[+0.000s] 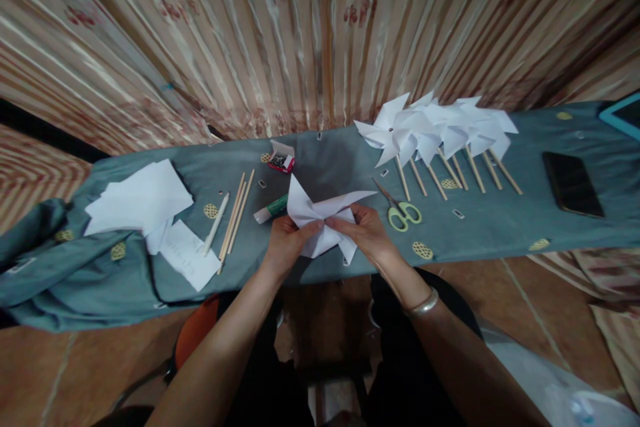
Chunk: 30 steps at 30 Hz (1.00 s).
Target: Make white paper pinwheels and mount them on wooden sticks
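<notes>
A white paper pinwheel (320, 210) is held over the near edge of the table, its blades folded in toward the middle. My left hand (289, 238) grips its left side, thumb pressed near the centre. From the right, my right hand (367, 230) pinches it too, thumb also at the centre. A small dark spot shows between the two thumbs; I cannot make out what it is. Just left of the pinwheel lies a green and white glue stick (271, 209). Scissors with light green handles (404, 215) rest to the right of my right hand.
Finished pinwheels on sticks (435, 127) lie in an overlapping row at the back right. An open small box (281, 159) stands behind the glue stick. Left are wooden sticks (235, 217), a white pen (216, 223), a written note (187, 255) and paper sheets (140, 197). A phone (573, 183) lies far right.
</notes>
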Available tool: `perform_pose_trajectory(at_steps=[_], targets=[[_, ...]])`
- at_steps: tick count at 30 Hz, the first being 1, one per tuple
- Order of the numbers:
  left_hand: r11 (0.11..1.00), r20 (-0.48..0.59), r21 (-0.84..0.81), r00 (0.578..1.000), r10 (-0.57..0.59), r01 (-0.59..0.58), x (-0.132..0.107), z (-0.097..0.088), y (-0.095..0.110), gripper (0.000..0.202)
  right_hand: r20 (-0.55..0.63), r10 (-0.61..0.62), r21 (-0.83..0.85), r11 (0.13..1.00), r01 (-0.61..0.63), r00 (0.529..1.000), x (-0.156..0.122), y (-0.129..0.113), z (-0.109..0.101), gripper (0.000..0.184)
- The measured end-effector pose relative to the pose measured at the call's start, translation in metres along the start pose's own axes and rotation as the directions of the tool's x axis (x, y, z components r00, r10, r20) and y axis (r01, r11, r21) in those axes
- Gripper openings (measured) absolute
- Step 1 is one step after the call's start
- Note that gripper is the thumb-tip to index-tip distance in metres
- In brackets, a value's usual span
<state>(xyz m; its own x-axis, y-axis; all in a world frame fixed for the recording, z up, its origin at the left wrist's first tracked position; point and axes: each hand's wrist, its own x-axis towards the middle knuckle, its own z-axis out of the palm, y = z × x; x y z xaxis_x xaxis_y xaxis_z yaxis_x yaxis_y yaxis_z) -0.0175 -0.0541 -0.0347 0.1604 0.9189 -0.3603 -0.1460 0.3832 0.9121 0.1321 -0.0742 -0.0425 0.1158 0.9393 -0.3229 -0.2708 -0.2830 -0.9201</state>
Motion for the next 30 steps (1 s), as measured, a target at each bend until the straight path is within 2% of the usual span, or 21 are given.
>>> perform_pose_trajectory(at_steps=[8,14,20,30], targets=[[0.999,-0.023,-0.051,1.000,-0.014,0.013,0.0023,0.0023,-0.0006,0.028,-0.001,0.019,0.019,1.000,-0.019,1.000,0.0002,0.0003,0.0017,0.028],[0.997,-0.043,-0.072,0.999,0.008,-0.011,0.0035,0.0032,0.0010,0.032,0.034,-0.042,-0.012,0.999,0.043,0.999,0.0018,-0.0005,-0.0011,0.029],[0.998,-0.044,-0.061,0.999,-0.008,0.005,0.0041,0.0036,-0.0004,0.030,0.031,-0.021,-0.030,0.999,0.022,0.999,0.0029,0.0006,-0.0022,0.029],[0.997,-0.104,-0.071,0.995,0.001,-0.008,0.0088,-0.0005,0.0015,0.029,0.062,-0.038,-0.019,0.999,0.039,0.997,0.0074,-0.0014,0.0065,0.032]])
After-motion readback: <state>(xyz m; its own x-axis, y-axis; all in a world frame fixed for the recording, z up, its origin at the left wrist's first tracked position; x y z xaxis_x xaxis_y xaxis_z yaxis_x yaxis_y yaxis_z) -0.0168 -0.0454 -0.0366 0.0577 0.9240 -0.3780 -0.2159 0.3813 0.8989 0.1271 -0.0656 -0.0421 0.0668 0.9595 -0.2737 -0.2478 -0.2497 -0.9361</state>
